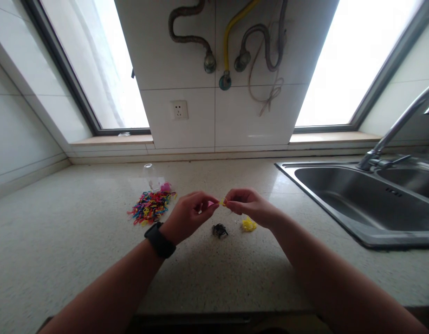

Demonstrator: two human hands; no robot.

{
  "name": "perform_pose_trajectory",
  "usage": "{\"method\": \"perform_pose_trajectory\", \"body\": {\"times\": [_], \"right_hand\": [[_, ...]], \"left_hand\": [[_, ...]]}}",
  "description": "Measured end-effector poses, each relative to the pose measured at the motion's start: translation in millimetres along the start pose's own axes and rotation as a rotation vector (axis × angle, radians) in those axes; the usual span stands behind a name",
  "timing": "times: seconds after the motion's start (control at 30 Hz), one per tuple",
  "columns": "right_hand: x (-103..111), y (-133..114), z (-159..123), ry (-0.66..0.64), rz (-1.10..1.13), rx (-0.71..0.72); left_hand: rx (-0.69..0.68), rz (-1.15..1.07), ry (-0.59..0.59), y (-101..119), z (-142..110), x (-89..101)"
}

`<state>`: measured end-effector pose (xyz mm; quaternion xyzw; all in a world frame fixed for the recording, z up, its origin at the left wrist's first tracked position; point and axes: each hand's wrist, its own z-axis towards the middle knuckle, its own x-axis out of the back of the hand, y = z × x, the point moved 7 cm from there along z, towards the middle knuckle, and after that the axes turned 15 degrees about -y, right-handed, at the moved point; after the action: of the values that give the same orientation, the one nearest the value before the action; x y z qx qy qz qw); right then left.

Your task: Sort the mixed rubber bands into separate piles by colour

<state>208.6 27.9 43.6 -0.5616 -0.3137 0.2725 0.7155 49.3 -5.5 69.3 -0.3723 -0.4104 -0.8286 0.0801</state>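
My left hand [195, 211], with a black watch [160, 240] on its wrist, is closed in a pinch above the counter. Its fingertips meet those of my right hand [247, 204], also pinched, at a small yellow rubber band [223, 202]. A pinkish bit shows by the left fingertips; I cannot tell what it is. Below the hands lies a small heap of black rubber bands [220, 230]. Under my right wrist sits a small heap of yellow rubber bands [249, 225]. Left of my left hand is a larger pile of mixed-colour rubber bands [150, 206].
Behind the mixed pile is a clear plastic container [150, 174]. A steel sink [340, 204] with a faucet [392, 125] is set into the speckled counter [78, 241] on the right. The tiled wall carries a socket [180, 110] and several pipes.
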Motion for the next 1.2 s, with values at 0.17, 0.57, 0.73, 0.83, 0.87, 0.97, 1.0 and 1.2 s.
{"method": "perform_pose_trajectory", "body": {"times": [0.17,0.57,0.73,0.83,0.87,0.97,1.0,1.2], "right_hand": [[13,-6,-6,0.069,-0.002,0.076],[34,-22,-18,0.191,0.041,0.175],[37,-25,-19,0.228,0.037,0.178],[39,-23,-18,0.227,0.01,0.154],[40,-23,-18,0.227,-0.008,0.145],[46,-22,-19,0.247,-0.078,0.122],[49,-21,-19,0.262,-0.097,0.118],[65,-9,-21,0.317,-0.127,0.082]], "left_hand": [[0.075,-0.233,0.026,-11,-1,-0.6],[0.138,-0.751,0.115,-27,-1,-9.0],[0.144,-0.755,0.109,-28,-1,-11.3],[0.152,-0.67,0.096,-25,0,-12.4],[0.154,-0.636,0.079,-23,1,-14.1],[0.154,-0.526,-0.012,-15,6,-24.7],[0.153,-0.482,-0.054,-12,9,-30.0],[0.078,0.016,-0.256,7,28,-62.4]]}}
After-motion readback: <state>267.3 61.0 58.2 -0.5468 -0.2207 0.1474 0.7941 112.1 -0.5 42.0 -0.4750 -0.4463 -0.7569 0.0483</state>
